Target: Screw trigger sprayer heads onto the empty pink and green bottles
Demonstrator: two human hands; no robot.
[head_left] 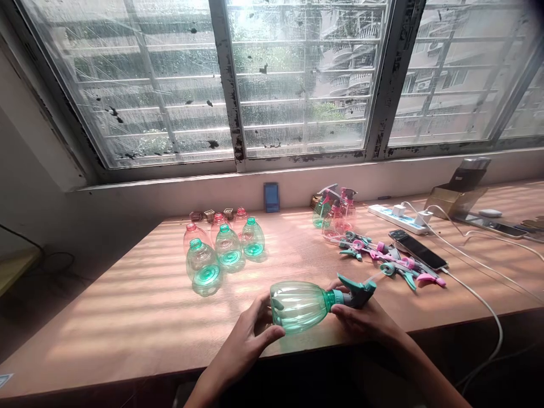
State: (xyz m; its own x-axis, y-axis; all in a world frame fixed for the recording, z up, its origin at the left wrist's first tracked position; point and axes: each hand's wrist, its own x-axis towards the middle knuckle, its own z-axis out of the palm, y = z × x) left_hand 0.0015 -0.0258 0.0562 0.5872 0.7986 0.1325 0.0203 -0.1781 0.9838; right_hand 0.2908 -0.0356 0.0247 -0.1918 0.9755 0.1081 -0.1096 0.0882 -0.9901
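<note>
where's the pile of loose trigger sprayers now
In the head view, the trigger sprayers lie right of centre on the table, beside the nearer smartphone and beyond your right hand.

Spray bottle [300, 306]: translucent green, pale lengthwise streaks; trigger head [359, 290] teal and grey. Front-row bottles [228, 247] green, rear bottles [192, 233] pinkish red. Loose spray heads [380, 256]: mixed pink, teal, grey. Table [127, 317]: warm brown, light-striped. Power strip [385, 214] white and blue. Window frame [230, 73] grey, black-flecked.
</note>
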